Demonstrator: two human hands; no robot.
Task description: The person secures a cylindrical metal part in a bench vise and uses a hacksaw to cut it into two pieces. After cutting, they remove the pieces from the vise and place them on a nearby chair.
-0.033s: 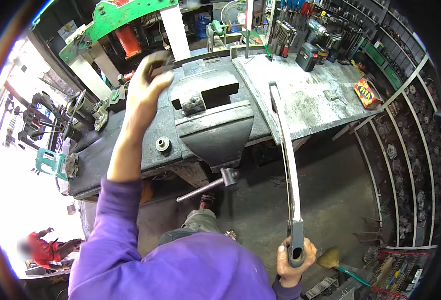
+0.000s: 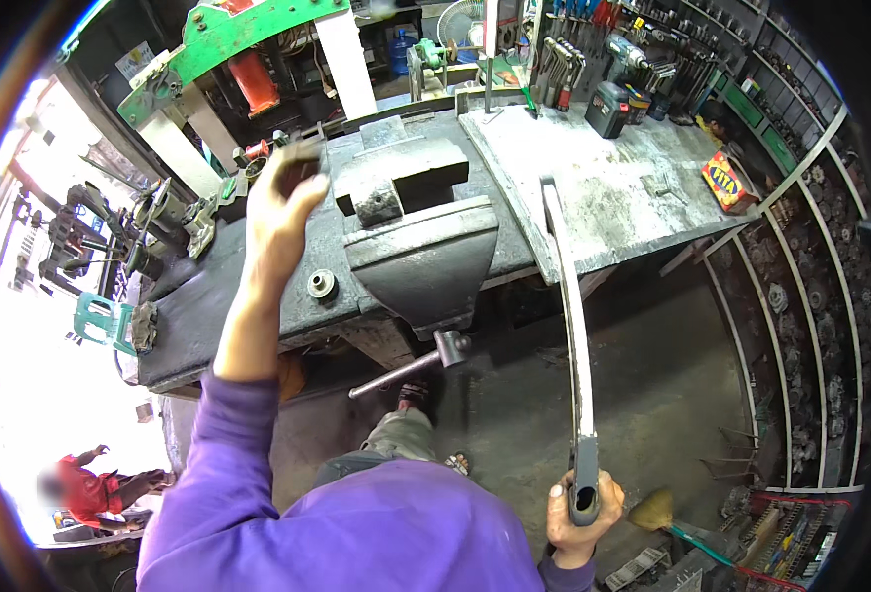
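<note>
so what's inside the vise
A round metal piece sits at the left of the gap between the jaws of the vise. The front jaw hides its lower side, and the gap's dark depth can't be made out.

A vise (image 2: 423,266) and, seemingly, parts shelves (image 2: 766,335) show a workshop.

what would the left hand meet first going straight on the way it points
Probably the white post at the workbench's far edge, roughly in line with the left hand, though depth is unclear.
</note>
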